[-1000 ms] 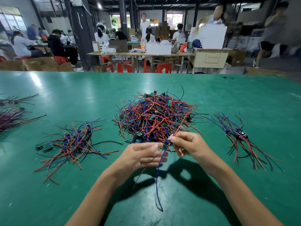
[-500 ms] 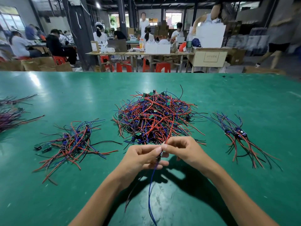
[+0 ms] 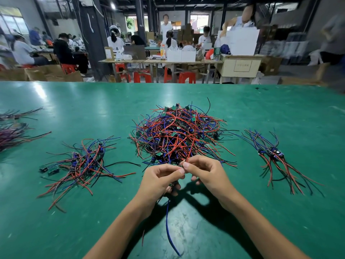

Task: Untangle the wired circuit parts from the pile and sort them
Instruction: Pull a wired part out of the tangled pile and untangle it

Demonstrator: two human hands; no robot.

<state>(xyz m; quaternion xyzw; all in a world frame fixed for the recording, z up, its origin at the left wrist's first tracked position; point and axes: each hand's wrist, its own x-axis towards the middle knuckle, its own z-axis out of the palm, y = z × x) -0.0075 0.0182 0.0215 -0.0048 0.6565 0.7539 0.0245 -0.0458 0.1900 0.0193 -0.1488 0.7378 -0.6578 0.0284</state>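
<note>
Two hands meet just below the middle of the green tabletop. The left hand has its fingers curled, thumb and forefinger pinching a wired part; a blue wire hangs from under it toward 6 o'clock and lies on the tabletop. The right hand pinches a red wire between thumb and forefinger, its other fingers curled; that wire runs up toward 12 o'clock into the tangled pile of red, blue and black wires with small green boards, which sits at the centre. At 9 o'clock from the hands lies a looser sorted bundle, well apart from the pile. At 3 o'clock lies a smaller bundle, its wires fanned toward 5 o'clock. Further wires lie at the left edge.
</note>
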